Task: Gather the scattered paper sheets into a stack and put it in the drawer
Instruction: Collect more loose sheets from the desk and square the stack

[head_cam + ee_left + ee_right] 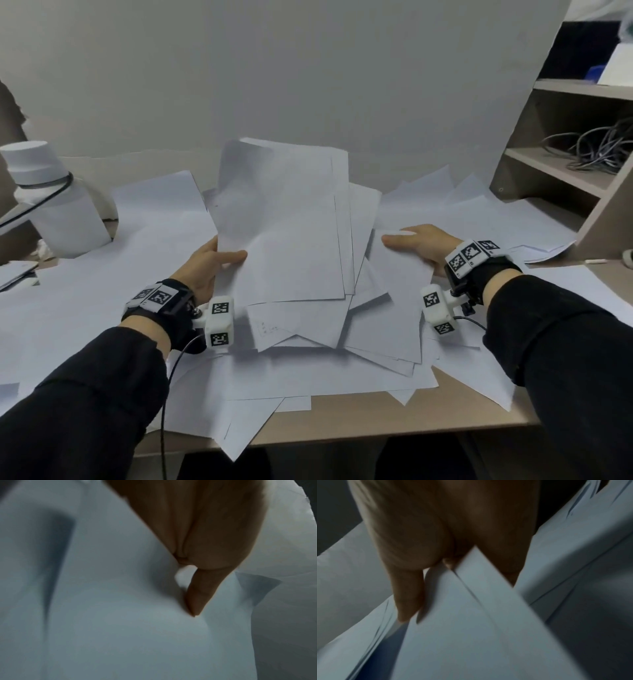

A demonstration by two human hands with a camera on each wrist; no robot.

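Observation:
White paper sheets (pixel 137 240) lie scattered over the desk (pixel 342 425). My left hand (pixel 212 263) pinches the left edge of a loose bundle of sheets (pixel 291 233), thumb on top, lifting its far end off the desk. In the left wrist view the thumb (pixel 197 595) presses into the top sheet (pixel 120 628). My right hand (pixel 421 243) grips the right side of another few sheets (pixel 394 301), thumb on top and fingers underneath. The right wrist view shows those sheets (pixel 471 628) wedged between thumb (pixel 409 595) and palm. No drawer is in view.
A white lamp head (pixel 44 192) with a black cable stands at the left. A wooden shelf unit (pixel 582 205) holding coiled cables (pixel 599 147) rises at the right. The desk's front edge runs just below the sheets, some of which overhang it.

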